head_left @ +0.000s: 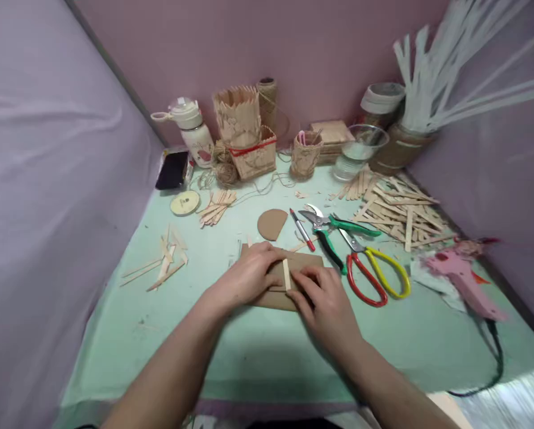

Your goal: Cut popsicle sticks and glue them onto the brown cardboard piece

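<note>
A brown cardboard piece (275,301) lies flat on the table under both hands. Upright across its middle, as I see it, is a short pale craft stick (287,274). My left hand (256,271) holds the cardboard down from the left, fingers bent, with index fingertip and thumb close to the stick. From the right, my right hand (324,298) has its thumb and fingertips at the stick's lower end and side. Just behind the cardboard lies a rounded cardboard cutout (271,224) with one straight edge. Fingers partly hide the cardboard.
Right of the hands lie a red-tipped marker (302,229), green-handled pruning shears (327,221), red-and-yellow scissors (367,268) and a pink glue gun (465,280). Craft sticks (396,208) are heaped behind them. Cut stick pieces (166,259) lie left. A water cup (353,158) stands at the back.
</note>
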A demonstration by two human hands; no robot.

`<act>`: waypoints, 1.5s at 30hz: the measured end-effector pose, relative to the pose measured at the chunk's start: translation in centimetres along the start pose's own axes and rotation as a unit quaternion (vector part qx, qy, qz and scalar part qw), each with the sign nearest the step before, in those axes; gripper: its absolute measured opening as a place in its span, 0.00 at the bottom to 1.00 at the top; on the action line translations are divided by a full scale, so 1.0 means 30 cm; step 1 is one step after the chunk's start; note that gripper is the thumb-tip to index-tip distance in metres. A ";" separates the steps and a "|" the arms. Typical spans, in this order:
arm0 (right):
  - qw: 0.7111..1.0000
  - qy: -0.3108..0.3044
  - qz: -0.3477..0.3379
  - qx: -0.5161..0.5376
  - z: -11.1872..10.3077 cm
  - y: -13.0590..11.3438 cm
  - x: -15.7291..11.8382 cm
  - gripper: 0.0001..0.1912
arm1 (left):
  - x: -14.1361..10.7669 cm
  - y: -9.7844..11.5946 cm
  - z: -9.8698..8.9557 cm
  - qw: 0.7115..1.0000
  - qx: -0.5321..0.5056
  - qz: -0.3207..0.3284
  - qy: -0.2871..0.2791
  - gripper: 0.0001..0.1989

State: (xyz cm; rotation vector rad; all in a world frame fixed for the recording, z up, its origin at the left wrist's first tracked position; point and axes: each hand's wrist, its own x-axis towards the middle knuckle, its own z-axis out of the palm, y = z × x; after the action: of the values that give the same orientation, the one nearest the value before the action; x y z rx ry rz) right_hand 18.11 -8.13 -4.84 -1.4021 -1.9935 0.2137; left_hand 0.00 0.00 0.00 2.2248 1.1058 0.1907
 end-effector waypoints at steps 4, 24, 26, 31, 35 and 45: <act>1.000 0.001 0.003 0.004 -0.006 -0.008 -0.005 0.13 | -0.002 0.008 -0.002 1.000 -0.008 -0.009 -0.006 0.21; 1.000 0.008 0.002 0.001 -0.011 -0.008 -0.004 0.14 | 0.000 0.001 0.008 1.000 0.000 -0.007 0.003 0.21; 1.000 0.006 0.001 0.004 -0.013 -0.009 -0.005 0.14 | 0.002 0.005 0.006 1.000 0.000 -0.009 0.007 0.20; 1.000 -0.002 -0.002 0.007 -0.014 -0.008 -0.008 0.13 | 0.010 0.010 0.009 1.000 -0.008 -0.010 0.010 0.17; 1.000 -0.001 0.001 0.006 -0.011 -0.006 -0.006 0.12 | 0.012 0.005 0.015 1.000 -0.009 -0.002 0.014 0.17; 1.000 0.000 0.009 0.003 -0.011 -0.007 -0.009 0.14 | 0.009 0.014 0.010 1.000 -0.005 -0.011 0.010 0.17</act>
State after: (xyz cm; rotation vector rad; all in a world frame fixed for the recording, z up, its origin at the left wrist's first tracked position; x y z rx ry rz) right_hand 18.20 -8.53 -4.59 -1.4156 -1.9797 0.2285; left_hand 0.56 -0.11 -0.02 2.2043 1.1380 0.2104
